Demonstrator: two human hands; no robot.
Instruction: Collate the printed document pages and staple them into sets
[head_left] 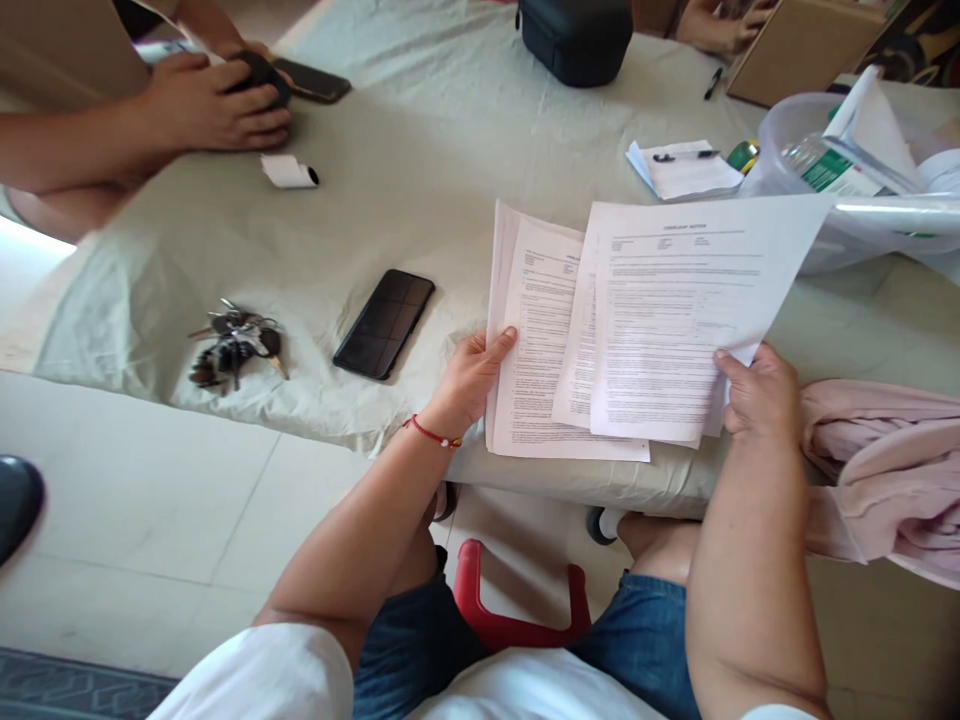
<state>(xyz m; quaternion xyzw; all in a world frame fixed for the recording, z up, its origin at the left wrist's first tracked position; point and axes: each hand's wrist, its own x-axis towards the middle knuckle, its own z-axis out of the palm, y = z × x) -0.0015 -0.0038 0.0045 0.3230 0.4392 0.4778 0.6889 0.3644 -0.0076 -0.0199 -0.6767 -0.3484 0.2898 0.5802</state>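
At the near edge of the cloth-covered table [420, 200], the person's left hand [474, 385] is clamped on a stack of printed papers [529, 370], thumb on top, and the right hand [761, 390] is clamped on printed sheets [675, 320] overlapping that stack. Left of them lie a black phone [385, 325] and a bunch of keys [238, 345]; farther off are a paper roll [286, 171], a co-worker's hand [214, 108] on a dark object [264, 75], and a black case [576, 38].
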